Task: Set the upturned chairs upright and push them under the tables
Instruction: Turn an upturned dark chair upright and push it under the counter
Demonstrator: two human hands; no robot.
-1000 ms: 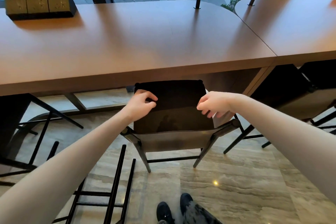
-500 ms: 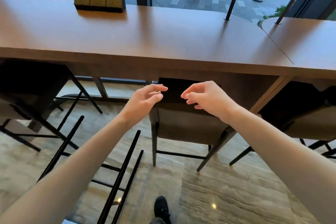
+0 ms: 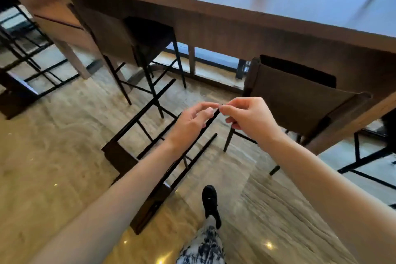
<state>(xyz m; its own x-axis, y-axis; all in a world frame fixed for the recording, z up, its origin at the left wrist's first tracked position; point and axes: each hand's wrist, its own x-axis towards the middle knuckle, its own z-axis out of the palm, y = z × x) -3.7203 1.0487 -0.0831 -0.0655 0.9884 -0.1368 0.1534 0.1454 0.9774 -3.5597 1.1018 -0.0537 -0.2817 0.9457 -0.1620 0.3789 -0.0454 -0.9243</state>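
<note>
An upturned bar chair (image 3: 117, 157) lies on the stone floor in front of me, its brown seat low and its black legs pointing toward the table (image 3: 267, 0). My left hand (image 3: 190, 122) and my right hand (image 3: 250, 120) hover over it with loosely curled fingers, fingertips almost meeting. One leg tip (image 3: 215, 116) shows between them; whether either hand touches it is unclear. To the right, an upright brown chair (image 3: 295, 100) stands tucked under the table edge.
Another upright stool (image 3: 150, 34) stands under the table's left part. A further chair frame (image 3: 19, 90) lies low at the far left. More black chair legs (image 3: 364, 161) show at the right edge. My shoe (image 3: 211, 203) is beside the fallen chair's seat.
Both hands let go of the upright chair's backrest, now under the table. My view swung left and down to the fallen chair, and my hands came together above its leg.
</note>
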